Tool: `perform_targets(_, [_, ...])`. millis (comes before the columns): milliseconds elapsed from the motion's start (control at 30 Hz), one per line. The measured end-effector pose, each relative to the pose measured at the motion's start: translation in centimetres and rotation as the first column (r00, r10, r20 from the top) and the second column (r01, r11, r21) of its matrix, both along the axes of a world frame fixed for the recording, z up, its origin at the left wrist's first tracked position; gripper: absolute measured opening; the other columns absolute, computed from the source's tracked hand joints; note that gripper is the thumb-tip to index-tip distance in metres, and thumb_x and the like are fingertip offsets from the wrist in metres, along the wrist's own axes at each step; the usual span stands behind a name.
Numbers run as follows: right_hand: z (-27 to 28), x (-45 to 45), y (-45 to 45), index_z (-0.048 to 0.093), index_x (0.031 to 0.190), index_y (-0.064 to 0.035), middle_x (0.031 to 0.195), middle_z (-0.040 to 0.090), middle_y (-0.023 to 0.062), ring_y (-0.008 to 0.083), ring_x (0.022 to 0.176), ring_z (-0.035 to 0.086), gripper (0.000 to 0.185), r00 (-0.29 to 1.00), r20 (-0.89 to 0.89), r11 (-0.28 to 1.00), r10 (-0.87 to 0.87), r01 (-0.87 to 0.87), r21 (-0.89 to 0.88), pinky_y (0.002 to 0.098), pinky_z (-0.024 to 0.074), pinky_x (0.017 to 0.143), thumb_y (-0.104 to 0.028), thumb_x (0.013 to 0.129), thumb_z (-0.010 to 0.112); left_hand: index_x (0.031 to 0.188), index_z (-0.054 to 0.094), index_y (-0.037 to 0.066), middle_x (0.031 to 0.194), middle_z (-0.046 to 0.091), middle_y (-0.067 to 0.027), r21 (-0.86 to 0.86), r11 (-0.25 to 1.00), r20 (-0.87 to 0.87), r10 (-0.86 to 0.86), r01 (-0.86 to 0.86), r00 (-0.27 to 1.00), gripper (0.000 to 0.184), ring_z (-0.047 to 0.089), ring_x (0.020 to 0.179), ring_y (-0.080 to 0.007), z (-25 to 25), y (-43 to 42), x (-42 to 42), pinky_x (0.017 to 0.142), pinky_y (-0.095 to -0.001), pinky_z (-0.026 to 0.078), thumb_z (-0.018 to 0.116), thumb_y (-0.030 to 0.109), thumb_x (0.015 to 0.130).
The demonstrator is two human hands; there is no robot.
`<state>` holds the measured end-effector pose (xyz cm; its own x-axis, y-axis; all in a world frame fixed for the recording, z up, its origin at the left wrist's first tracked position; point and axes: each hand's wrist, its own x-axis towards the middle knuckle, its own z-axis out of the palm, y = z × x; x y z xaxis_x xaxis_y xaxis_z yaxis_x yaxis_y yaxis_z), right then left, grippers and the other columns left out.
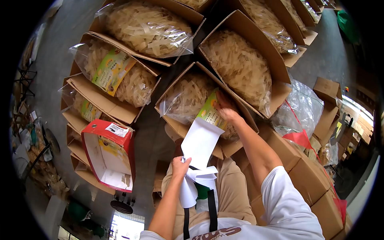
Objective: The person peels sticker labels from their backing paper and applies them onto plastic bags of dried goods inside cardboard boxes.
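Note:
My right hand (226, 108) lies with its fingers stretched out on a green-and-yellow label (209, 111). That label sits on a clear plastic bag of pale, flat, noodle-like strips (187, 95) inside an open cardboard box. Closed around the edge of a long white paper strip (201, 140), my left hand (181, 166) is lower, in front of my lap. The strip's upper end overlaps the label's lower end; its lower part is curled and folded. Whether label and strip are still joined cannot be made out.
Several more boxes with filled bags (240, 68) stand ahead. At left, a similar label (114, 71) is on another bag. A red box with a white inside (108, 154) rests on cartons. Closed cartons (310, 176) are stacked at right, beside plastic sheeting (300, 108) and red tape (298, 139).

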<state>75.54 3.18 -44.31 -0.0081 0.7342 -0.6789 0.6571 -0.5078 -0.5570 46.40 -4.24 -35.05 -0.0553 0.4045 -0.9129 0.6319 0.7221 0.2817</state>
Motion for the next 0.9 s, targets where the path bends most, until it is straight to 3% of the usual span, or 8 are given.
perform_targets(167, [4.1, -3.3, -2.9, 0.017, 0.143, -0.0113, 0.147, 0.015, 0.0170, 0.0401, 0.134, 0.015, 0.068, 0.996, 0.089, 0.969, -0.029, 0.006, 0.248, 0.0443, 0.0164, 0.109, -0.032, 0.087, 0.049, 0.080, 0.066, -0.005, 0.070, 0.065, -0.0128, -0.048, 0.994, 0.033, 0.095, -0.094, 0.995, 0.025, 0.061, 0.062, -0.0184, 1.0, -0.9, -3.7, 0.061, -0.0314, 0.047, 0.068, 0.018, 0.071])
perform_targets(233, [4.3, -5.0, -4.6, 0.025, 0.141, -0.0147, 0.146, 0.022, 0.0110, 0.0314, 0.133, 0.023, 0.063, 0.839, 0.330, 0.787, 0.432, -0.529, 0.316, 0.0432, 0.0198, 0.109, -0.021, 0.084, 0.051, 0.082, 0.065, -0.006, 0.071, 0.065, -0.0114, -0.062, 0.994, 0.031, 0.096, -0.094, 0.995, 0.025, 0.060, 0.062, -0.0171, 2.7, -0.4, -4.7, 0.061, -0.0310, 0.047, 0.067, 0.016, 0.070])
perform_targets(333, [4.1, -7.2, -6.2, 0.026, 0.141, -0.0178, 0.147, 0.022, 0.0062, 0.0280, 0.134, 0.023, 0.064, 0.669, 0.435, 0.663, 0.603, -0.723, 0.194, 0.0415, 0.0194, 0.110, -0.011, 0.081, 0.050, 0.074, 0.062, -0.006, 0.066, 0.061, -0.0068, -0.048, 0.961, 0.058, 0.276, -0.274, 0.959, 0.018, 0.055, 0.057, -0.0138, 5.3, -0.6, -6.7, 0.057, -0.0287, 0.044, 0.066, 0.011, 0.070])
perform_targets(433, [3.3, -8.1, -5.2, 0.026, 0.140, -0.0163, 0.147, 0.021, 0.0061, 0.0259, 0.134, 0.021, 0.066, 0.655, 0.449, 0.661, 0.608, -0.731, 0.170, 0.0401, 0.0173, 0.111, -0.010, 0.079, 0.050, 0.056, 0.037, 0.006, 0.062, 0.053, -0.0032, -0.046, 0.890, -0.004, 0.453, -0.453, 0.891, 0.024, 0.047, 0.058, -0.0101, 7.7, -1.1, -9.6, 0.058, -0.0230, 0.038, 0.057, -0.003, 0.066])
perform_targets(667, [2.8, -9.4, -7.3, 0.037, 0.133, -0.0028, 0.145, 0.025, 0.0123, 0.0278, 0.134, 0.022, 0.054, 0.540, 0.404, 0.521, 0.739, -0.837, 0.166, 0.0370, 0.0196, 0.110, -0.010, 0.080, 0.045, 0.058, 0.029, 0.006, 0.071, 0.058, -0.0075, 0.253, 0.755, 0.151, 0.587, -0.606, 0.795, 0.022, 0.050, 0.066, -0.0109, 11.4, 0.4, -13.1, 0.060, -0.0200, 0.034, 0.042, -0.012, 0.061])
perform_targets(767, [6.6, -10.4, -5.7, 0.045, 0.125, 0.0009, 0.134, 0.041, 0.0168, 0.0311, 0.121, 0.041, 0.046, 0.757, 0.074, 0.759, 0.649, -0.650, -0.013, 0.0343, 0.0354, 0.101, -0.005, 0.080, 0.046, 0.064, 0.038, 0.006, 0.054, 0.042, -0.0030, 0.417, 0.700, 0.098, 0.600, -0.581, 0.794, 0.015, 0.045, 0.049, -0.0120, 9.9, -0.8, -15.3, 0.047, -0.0221, 0.035, 0.040, -0.009, 0.066])
perform_targets(833, [9.8, -13.2, -3.3, 0.055, 0.104, 0.0005, 0.105, 0.056, 0.0174, 0.0339, 0.097, 0.055, 0.024, 0.988, 0.036, 0.916, 0.148, -0.151, 0.372, 0.0366, 0.0471, 0.078, -0.007, 0.081, 0.054, 0.068, 0.043, 0.005, 0.053, 0.040, -0.0014, 0.373, 0.658, 0.157, 0.651, -0.655, 0.743, 0.010, 0.043, 0.048, -0.0098, 12.1, 1.8, -14.3, 0.045, -0.0220, 0.032, 0.044, -0.005, 0.071])
perform_targets(900, [14.2, -16.4, 0.0, 0.059, 0.084, -0.0019, 0.078, 0.058, 0.0133, 0.0325, 0.075, 0.057, 0.007, 0.989, -0.109, 0.881, 0.095, -0.032, 0.471, 0.0373, 0.0467, 0.065, -0.004, 0.077, 0.061, 0.073, 0.049, 0.004, 0.053, 0.039, 0.0002, 0.313, 0.621, 0.212, 0.692, -0.719, 0.690, 0.006, 0.041, 0.048, -0.0077, 12.9, 2.4, -14.3, 0.043, -0.0219, 0.030, 0.047, -0.001, 0.075])
